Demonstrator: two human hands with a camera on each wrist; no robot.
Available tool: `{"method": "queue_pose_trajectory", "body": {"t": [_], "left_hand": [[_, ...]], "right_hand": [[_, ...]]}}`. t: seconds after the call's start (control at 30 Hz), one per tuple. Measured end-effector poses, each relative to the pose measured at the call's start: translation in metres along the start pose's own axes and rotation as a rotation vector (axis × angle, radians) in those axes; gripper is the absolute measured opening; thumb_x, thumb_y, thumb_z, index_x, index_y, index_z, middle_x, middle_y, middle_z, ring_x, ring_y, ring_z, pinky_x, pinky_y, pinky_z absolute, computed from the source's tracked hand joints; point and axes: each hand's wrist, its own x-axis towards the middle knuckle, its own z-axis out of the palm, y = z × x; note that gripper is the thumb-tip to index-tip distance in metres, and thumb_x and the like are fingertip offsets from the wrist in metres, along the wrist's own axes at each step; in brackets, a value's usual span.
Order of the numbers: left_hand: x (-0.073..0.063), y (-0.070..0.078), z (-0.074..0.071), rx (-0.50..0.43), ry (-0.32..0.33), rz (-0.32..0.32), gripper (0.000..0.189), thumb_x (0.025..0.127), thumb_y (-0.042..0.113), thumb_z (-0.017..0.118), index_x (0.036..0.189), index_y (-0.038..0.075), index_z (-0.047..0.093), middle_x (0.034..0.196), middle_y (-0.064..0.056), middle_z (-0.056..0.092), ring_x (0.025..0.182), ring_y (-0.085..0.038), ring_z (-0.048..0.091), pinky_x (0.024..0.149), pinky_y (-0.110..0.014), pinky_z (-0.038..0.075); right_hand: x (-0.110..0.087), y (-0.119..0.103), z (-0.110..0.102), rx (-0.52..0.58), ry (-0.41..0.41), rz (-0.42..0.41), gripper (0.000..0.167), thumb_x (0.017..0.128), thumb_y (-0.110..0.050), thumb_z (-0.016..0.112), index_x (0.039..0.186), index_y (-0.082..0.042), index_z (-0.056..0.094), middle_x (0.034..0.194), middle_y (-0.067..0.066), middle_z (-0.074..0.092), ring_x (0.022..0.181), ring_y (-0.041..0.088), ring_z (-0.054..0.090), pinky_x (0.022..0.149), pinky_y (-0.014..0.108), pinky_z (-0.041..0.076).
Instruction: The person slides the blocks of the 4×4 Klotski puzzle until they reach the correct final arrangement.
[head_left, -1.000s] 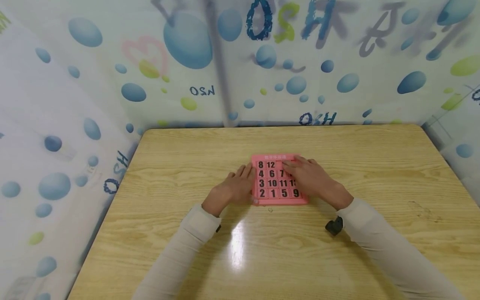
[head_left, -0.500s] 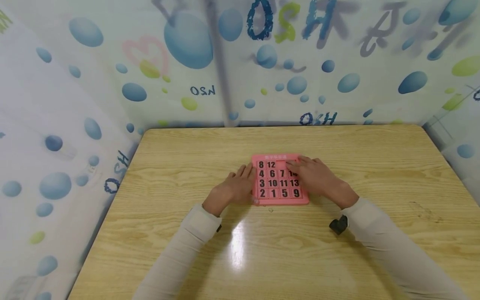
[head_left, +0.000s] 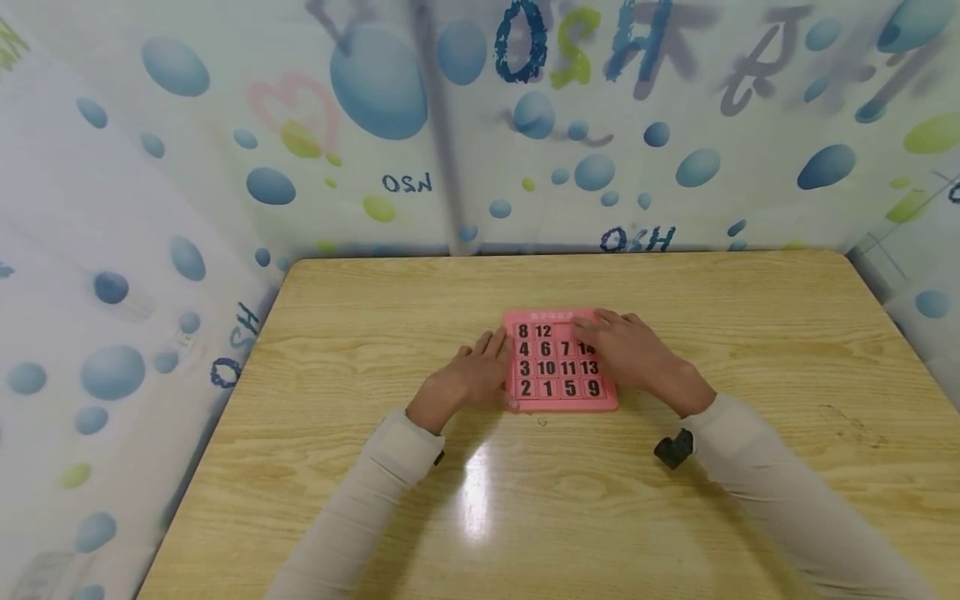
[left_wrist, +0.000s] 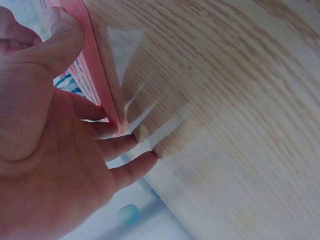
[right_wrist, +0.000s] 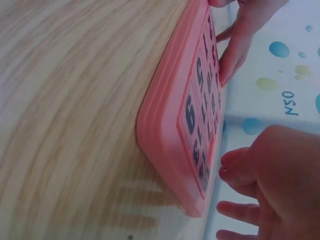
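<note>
13 tile (head_left: 589,367) uncovered | right hand (head_left: 630,352) shifted right, fingers loose | left hand (head_left: 472,372), spread, touches board (head_left: 562,406)

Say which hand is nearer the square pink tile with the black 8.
Left: left hand is left of the tile; right hand is farther, over the upper right of the rectangular pink frame.

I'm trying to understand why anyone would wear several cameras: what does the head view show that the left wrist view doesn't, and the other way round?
Only the head view: readable numbers on the tiles and both pale sleeves.

Only the left wrist view: the palm of the left hand and a close look at the board's side face.

Both: the left hand, the pink board, the wooden table and the patterned wall.
</note>
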Motion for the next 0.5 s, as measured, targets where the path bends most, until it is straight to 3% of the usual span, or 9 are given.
{"method": "queue_pose_trajectory", "body": {"t": [0.5], "left_hand": [[0.000,0.001,-0.001,0.009,-0.008,0.002,0.106,0.092,0.054,0.061,0.159,0.007,-0.006,0.166,-0.011,-0.013,0.154,-0.030,-0.005,0.123,-0.050,0.015]], "right_hand": [[0.025,-0.023,0.005,-0.017,-0.046,-0.057,0.051,0.102,-0.017,0.052,0.152,-0.013,0.042,0.155,0.006,0.043,0.144,0.040,0.033,0.108,0.061,0.036]]}}
